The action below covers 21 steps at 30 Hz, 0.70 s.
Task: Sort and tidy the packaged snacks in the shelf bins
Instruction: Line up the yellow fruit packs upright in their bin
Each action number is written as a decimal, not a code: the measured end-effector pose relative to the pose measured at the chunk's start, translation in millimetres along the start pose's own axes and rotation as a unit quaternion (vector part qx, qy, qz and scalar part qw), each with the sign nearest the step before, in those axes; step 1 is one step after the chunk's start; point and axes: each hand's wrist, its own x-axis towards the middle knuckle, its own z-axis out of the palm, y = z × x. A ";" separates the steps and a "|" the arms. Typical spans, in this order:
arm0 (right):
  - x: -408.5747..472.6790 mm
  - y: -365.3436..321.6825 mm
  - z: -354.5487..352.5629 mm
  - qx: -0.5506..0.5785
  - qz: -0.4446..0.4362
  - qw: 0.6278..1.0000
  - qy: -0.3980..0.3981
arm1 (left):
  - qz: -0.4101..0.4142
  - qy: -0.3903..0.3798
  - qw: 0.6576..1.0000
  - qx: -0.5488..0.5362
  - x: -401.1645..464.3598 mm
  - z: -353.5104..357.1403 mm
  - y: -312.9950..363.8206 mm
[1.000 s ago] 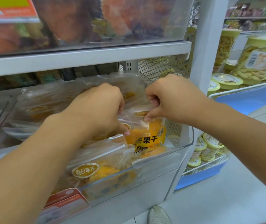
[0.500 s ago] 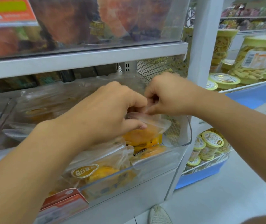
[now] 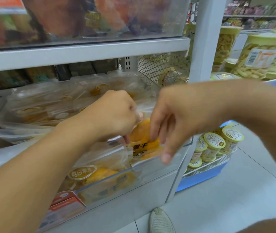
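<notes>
A clear plastic shelf bin (image 3: 150,175) holds several see-through packets of orange dried mango. My left hand (image 3: 115,116) is curled and grips the top of one mango packet (image 3: 142,140) at the bin's right end. My right hand (image 3: 172,121) hovers just right of it with fingers loosely spread downward, its fingertips near the bin's front rim, holding nothing. Another mango packet (image 3: 92,172) leans against the bin's front wall, and more packets (image 3: 53,105) lie stacked behind.
A grey shelf board (image 3: 83,54) runs close above the bin, with another clear bin of red snacks on it. A white upright post (image 3: 204,39) stands right. Beyond it are tubs of snacks (image 3: 214,145) in a blue-edged wire basket. A shoe (image 3: 160,221) shows below.
My right hand has let go of the packet's top and opened, dropping toward the bin's front rim. My left hand has shifted right and keeps hold of the packet, which now stands lower in the bin.
</notes>
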 end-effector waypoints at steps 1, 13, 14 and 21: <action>5.8 2.4 8.9 -0.018 0.017 0.999 -0.041 | -0.018 0.002 0.999 -0.033 1.2 0.6 0.7; 23.1 23.5 1.4 -0.184 -0.042 0.941 0.282 | -0.035 -0.117 0.988 -0.094 -7.1 -13.9 3.3; 24.9 24.6 2.9 -0.189 -0.025 0.935 0.299 | -0.036 -0.129 0.987 -0.085 -7.7 -15.7 4.8; 33.5 45.8 1.4 -0.083 0.010 0.926 0.369 | 0.085 -0.001 0.965 0.247 -6.2 -14.9 3.6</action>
